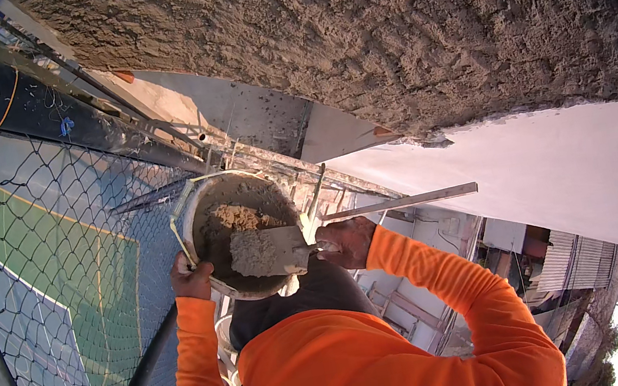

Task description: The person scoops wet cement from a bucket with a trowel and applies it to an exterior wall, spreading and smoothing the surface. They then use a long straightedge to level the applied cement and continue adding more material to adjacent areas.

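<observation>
A round bucket smeared with mortar is in front of my body, with sandy brown mortar inside. My left hand grips the bucket at its left rim. My right hand is closed around the handle of a trowel, at the bucket's right side. The trowel's flat blade lies over the bucket's opening, and a lump of wet grey mortar sits on its left end. My fingers hide most of the trowel's handle.
A rough mortar-coated wall fills the top, above a smooth pale wall. A chain-link fence with dark pipes stands at left, a court far below it. Narrow boards and scaffold parts lie beyond the bucket.
</observation>
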Demonstrator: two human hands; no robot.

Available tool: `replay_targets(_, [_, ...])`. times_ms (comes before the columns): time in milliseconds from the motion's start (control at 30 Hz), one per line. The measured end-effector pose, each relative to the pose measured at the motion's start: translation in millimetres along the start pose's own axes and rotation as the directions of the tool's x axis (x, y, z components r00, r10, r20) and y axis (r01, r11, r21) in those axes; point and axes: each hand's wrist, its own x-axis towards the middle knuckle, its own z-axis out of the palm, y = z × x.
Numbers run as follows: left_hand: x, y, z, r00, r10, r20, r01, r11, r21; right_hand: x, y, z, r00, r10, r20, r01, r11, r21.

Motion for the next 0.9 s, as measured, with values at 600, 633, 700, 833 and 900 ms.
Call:
replay_targets(600, [-15,-52,34,0.987,-0.062,-0.148,0.074,0.994,0.082,-28,200,-97,0.767,0.428,-0.478,-0.506,0.862,-0.039])
replay_targets(633, [-20,-56,37,0.979,-0.074,-0.189,0.098,0.988,0.119,-11,216,-96,0.815,0.457,-0.358,-0.557,0.787,-0.265])
replay_targets(700, [-30,-62,38,0.976,-0.081,-0.200,0.105,0.988,0.113,27,240,-105,0.839,0.457,-0.295,-0.539,0.619,-0.571])
replay_targets(833, [-44,-73,42,0.973,-0.123,-0.197,0.142,0.986,0.090,100,244,-168,0.799,0.559,-0.221,-0.530,0.482,-0.698])
replay_targets(900, [-49,-76,45,0.979,-0.108,-0.172,0.112,0.994,0.009,126,230,-194,0.801,0.572,-0.180,-0.486,0.445,-0.752])
